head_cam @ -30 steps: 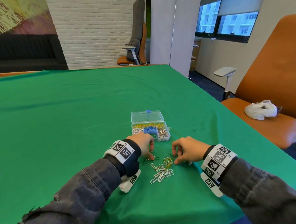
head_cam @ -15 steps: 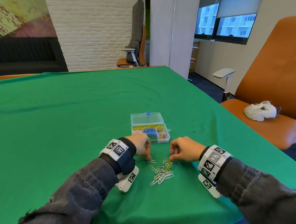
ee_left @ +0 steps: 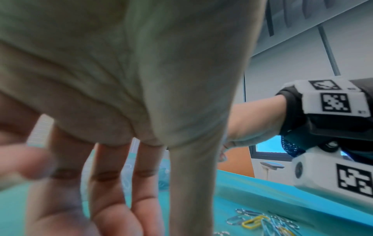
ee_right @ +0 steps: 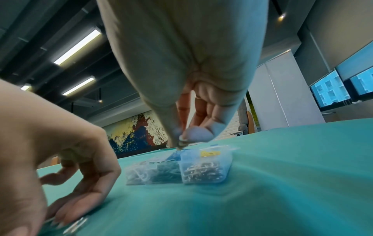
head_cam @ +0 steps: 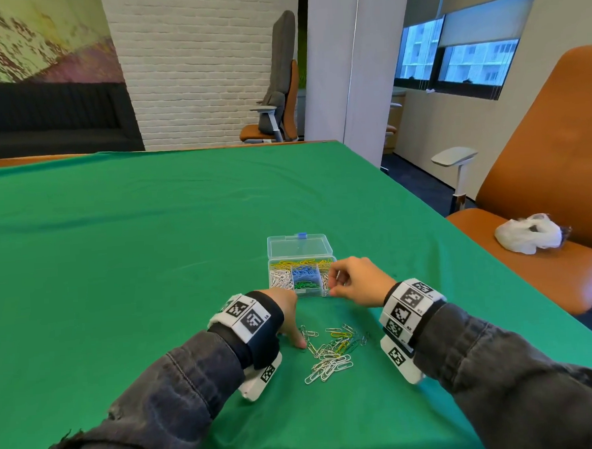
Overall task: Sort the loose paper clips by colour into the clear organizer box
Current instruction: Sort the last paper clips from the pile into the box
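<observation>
Right hand [head_cam: 354, 281] has left the loose paper clips [head_cam: 332, 351] near the table's front edge; now over the organizer box [head_cam: 302, 270], fingertips pinched, clip unseen. Drop likely. Left hand [head_cam: 287, 315] fingers spread on pile.

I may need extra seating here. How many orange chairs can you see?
2. One chair stands beside the table's right edge, a white bag on its seat. The other chair is beyond the far edge, by the brick wall. Others may be hidden.
</observation>
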`<state>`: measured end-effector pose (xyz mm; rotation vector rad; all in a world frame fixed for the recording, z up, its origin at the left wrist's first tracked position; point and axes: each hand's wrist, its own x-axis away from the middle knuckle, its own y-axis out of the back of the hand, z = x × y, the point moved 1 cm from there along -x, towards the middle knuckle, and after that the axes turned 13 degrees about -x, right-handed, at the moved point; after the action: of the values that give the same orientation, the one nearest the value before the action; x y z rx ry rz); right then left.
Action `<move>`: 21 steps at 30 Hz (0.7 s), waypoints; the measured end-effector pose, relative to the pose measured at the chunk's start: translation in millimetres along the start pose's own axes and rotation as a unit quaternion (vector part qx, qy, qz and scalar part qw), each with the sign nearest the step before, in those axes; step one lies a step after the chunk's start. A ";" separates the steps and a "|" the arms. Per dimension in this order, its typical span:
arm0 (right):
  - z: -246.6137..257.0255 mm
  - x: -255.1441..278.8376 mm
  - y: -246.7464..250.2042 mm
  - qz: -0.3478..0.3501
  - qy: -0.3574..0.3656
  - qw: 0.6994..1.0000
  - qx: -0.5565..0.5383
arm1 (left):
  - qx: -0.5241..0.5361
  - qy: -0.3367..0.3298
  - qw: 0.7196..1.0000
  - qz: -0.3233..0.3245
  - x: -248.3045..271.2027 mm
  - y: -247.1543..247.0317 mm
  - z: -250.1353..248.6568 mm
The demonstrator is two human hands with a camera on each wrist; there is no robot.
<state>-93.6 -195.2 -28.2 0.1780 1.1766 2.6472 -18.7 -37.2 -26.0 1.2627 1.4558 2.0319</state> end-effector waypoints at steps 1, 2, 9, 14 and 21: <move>3.1 -5.1 0.3 -0.014 0.005 1.000 -0.011 | 0.003 -0.001 1.000 -0.003 -1.1 -0.5 0.0; 5.9 -10.5 0.1 -0.027 0.007 0.999 -0.022 | 0.010 -0.003 1.000 -0.004 -2.6 -1.1 0.5; 10.5 -36.0 -2.5 -0.026 -0.006 0.998 -0.062 | 0.041 -0.023 0.999 -0.006 -7.0 -1.2 2.2; 10.1 -32.6 -0.8 -0.017 0.001 0.997 -0.078 | 0.041 -0.037 0.998 -0.003 -7.8 -0.6 4.1; 7.5 -7.2 -3.4 0.017 0.038 0.997 -0.069 | 0.069 -0.062 0.996 -0.016 -10.4 3.4 19.0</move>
<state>-84.6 -189.6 -25.9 0.0751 1.0148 2.7758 3.2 -34.8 -26.2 1.3838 1.5688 1.8243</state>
